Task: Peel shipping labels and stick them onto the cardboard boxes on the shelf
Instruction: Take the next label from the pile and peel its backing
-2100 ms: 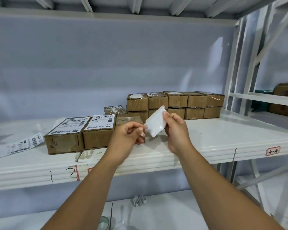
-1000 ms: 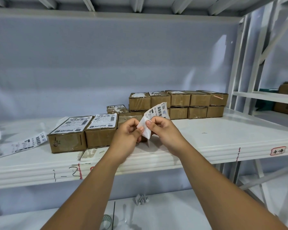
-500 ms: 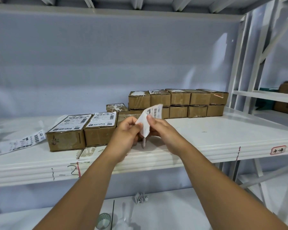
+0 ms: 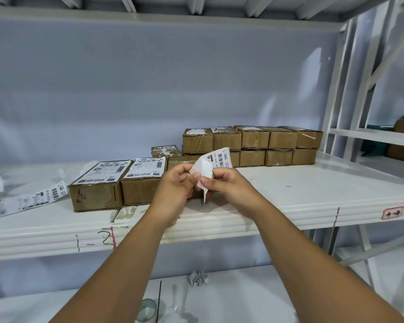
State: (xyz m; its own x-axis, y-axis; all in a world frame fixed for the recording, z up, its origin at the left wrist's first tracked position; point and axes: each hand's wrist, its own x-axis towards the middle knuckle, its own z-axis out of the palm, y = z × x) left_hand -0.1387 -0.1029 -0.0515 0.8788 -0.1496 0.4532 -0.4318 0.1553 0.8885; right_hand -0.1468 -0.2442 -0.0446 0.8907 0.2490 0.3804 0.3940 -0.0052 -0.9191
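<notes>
1. Left hand (image 4: 175,183) and right hand (image 4: 229,185) meet fingertip to fingertip. Each pinches an edge of one white printed paper shipping label (image 4: 210,164).
2. The label stands upright between the hands with a blank layer curling toward the left hand. Judged mid-peel: one layer per hand, so label and backing can part.
3. Just beyond the hands is a bare-topped brown cardboard box (image 4: 180,160), partly hidden. It is the likely next target.
4. Left of the left hand are two labelled brown cardboard boxes (image 4: 96,194), touching and judged finished.
5. Beyond the right hand, a two-tier row of unlabelled brown boxes (image 4: 254,138) sits on the white metal shelf (image 4: 313,190).
6. Far left of the hands lies a loose strip of printed labels (image 4: 28,201), judged to be the supply.
</notes>
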